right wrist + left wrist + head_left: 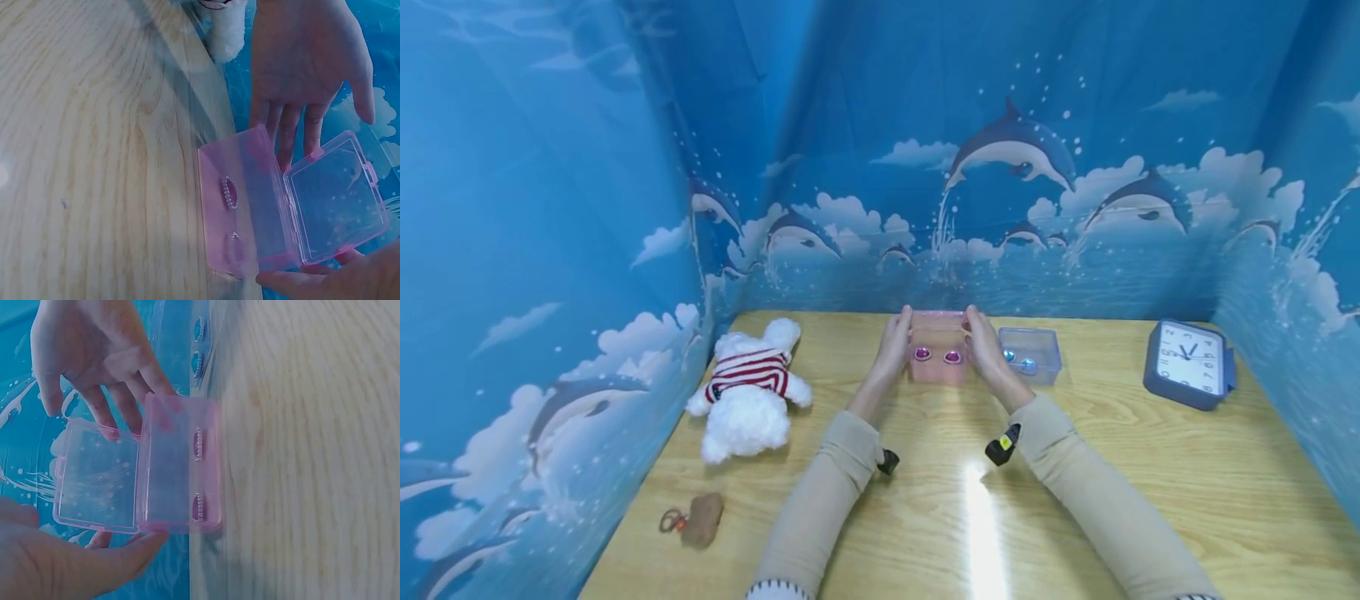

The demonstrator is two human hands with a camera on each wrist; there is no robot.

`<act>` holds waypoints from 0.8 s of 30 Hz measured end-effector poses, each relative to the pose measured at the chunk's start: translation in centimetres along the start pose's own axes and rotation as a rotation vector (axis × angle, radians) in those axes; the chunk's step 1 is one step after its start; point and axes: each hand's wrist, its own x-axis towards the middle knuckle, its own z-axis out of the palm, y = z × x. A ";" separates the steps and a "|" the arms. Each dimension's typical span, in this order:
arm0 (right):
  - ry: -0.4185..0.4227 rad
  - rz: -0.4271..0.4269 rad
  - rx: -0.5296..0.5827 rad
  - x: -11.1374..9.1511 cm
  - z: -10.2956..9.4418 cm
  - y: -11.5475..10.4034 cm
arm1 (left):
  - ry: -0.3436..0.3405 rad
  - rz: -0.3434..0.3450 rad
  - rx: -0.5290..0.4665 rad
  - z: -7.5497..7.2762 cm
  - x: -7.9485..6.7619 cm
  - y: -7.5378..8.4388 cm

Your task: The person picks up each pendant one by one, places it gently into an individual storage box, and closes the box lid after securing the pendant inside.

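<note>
A pink see-through plastic box (937,372) stands near the table's back edge, its hinged lid (97,478) swung up. Inside lie two magenta gems with pearly rims (230,192), side by side. My left hand (891,348) is at the box's left side, fingers straight and reaching behind it, thumb spread away. The right hand (988,352) mirrors it on the right side, with straight fingertips at the box near the hinge. Just right of that hand sits a blue see-through box (1045,367) with blue gems (1027,365) in it.
A white plush toy (748,417) in a striped top lies to the left. Nearer to me is a brown keychain piece (703,520) with a ring. A dark blue clock (1187,364) stands at the right. A dolphin-print curtain (850,125) borders the table (1090,450).
</note>
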 end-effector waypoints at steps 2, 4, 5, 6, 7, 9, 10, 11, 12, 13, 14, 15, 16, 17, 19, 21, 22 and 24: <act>-0.004 0.008 -0.035 -0.2 -0.1 0.1 | 0.025 0.004 0.025 0.0 -0.1 -0.1; 0.003 0.009 -0.092 -0.3 -0.1 0.3 | 0.051 0.000 0.046 0.0 -0.2 -0.2; 0.013 0.004 -0.123 -0.3 -0.1 0.4 | 0.060 0.000 0.053 0.0 -0.3 -0.2; 0.024 -0.005 -0.151 -0.3 0.0 0.6 | 0.069 -0.001 0.060 0.0 -0.3 -0.3; 0.037 -0.010 -0.177 -0.3 0.0 0.7 | 0.074 0.002 0.065 0.0 -0.4 -0.4; 0.048 -0.031 -0.197 -0.3 0.2 0.9 | 0.080 0.010 0.079 0.1 -0.5 -0.5; 0.048 -0.042 -0.203 -0.3 0.2 1.1 | 0.081 0.016 0.087 0.1 -0.5 -0.6; 0.040 -0.050 -0.197 -0.3 0.3 1.2 | 0.079 0.022 0.094 0.1 -0.6 -0.7; 0.034 -0.056 -0.196 -0.4 0.4 1.3 | 0.075 0.027 0.096 0.1 -0.6 -0.7; 0.027 -0.057 -0.198 -0.5 0.4 1.4 | 0.070 0.034 0.100 0.1 -0.7 -0.8; 0.021 -0.061 -0.202 -0.5 0.5 1.5 | 0.064 0.042 0.101 0.1 -0.7 -0.9; 0.017 -0.064 -0.212 -0.6 0.5 1.6 | 0.057 0.048 0.097 0.1 -0.8 -1.0; 0.015 -0.066 -0.221 -0.7 0.5 1.7 | 0.050 0.053 0.100 0.1 -0.8 -1.1; 0.014 -0.068 -0.233 -0.8 0.6 1.8 | 0.043 0.057 0.101 0.0 -0.8 -1.1; 0.015 -0.072 -0.246 -0.9 0.5 2.0 | 0.032 0.064 0.103 0.0 -0.9 -1.3; 0.014 -0.071 -0.250 -0.9 0.5 2.1 | 0.021 0.064 0.109 0.0 -1.0 -1.4; 0.010 -0.068 -0.251 -1.0 0.5 2.2 | 0.014 0.067 0.111 -0.1 -1.0 -1.5; -0.002 -0.057 -0.250 -1.2 0.4 2.2 | 0.003 0.070 0.117 -0.1 -1.0 -1.7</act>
